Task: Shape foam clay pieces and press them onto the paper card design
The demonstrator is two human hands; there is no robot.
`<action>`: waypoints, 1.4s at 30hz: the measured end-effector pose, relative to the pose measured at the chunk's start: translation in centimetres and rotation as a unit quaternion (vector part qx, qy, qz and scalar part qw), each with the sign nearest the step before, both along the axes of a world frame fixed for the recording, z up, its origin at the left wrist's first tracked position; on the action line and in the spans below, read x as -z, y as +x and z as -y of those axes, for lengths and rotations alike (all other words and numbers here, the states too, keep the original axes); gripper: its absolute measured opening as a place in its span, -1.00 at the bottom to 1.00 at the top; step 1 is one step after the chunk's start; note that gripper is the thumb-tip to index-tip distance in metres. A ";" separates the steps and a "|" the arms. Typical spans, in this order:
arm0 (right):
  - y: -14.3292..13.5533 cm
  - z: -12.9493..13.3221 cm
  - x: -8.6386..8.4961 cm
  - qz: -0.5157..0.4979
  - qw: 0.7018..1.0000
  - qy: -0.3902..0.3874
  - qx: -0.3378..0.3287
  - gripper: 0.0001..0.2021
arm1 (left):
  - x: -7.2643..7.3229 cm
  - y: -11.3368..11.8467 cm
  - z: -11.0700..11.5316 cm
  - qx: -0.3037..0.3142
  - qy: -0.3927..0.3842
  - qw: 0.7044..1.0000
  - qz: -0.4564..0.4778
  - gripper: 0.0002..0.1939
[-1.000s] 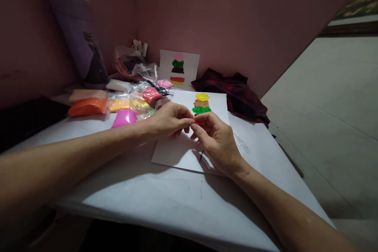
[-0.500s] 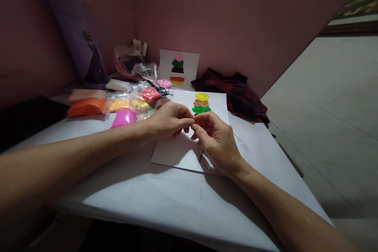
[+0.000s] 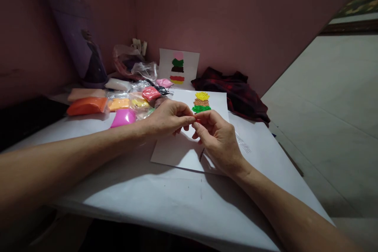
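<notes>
My left hand (image 3: pixel 169 120) and my right hand (image 3: pixel 220 138) meet fingertip to fingertip above a white sheet (image 3: pixel 168 153). Between their pinched thumbs and forefingers shows a small bit of red clay (image 3: pixel 196 120), mostly hidden by the fingers. On the sheet, just beyond the hands, lie stacked bands of textured clay: yellow (image 3: pixel 202 96) at the top, brown (image 3: pixel 201 102) below it, then green (image 3: pixel 201 108). My hands cover whatever lies lower on the sheet, apart from a short dark mark (image 3: pixel 202 154) near its front edge.
Several clay packets, among them orange (image 3: pixel 87 106) and magenta (image 3: pixel 124 117), lie at the left. Against the back wall leans a card with coloured bands (image 3: pixel 193 65). A dark red cloth (image 3: pixel 233 92) lies behind the sheet. A clear plastic fork (image 3: pixel 244 144) is partly visible at right.
Both hands keep their pinch over the sheet and have shifted only very slightly. The red bit is still between the fingertips.
</notes>
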State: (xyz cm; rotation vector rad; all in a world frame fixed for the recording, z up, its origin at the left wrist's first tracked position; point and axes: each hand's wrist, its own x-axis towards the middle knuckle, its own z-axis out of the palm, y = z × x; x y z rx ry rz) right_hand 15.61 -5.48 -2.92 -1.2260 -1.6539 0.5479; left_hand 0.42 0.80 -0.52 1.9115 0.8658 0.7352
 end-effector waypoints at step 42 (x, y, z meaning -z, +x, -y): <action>0.2 0.1 0.3 0.096 0.995 -0.002 -0.005 -0.94 | 0.8 -0.1 -0.4 0.024 0.039 0.998 -0.051 -0.86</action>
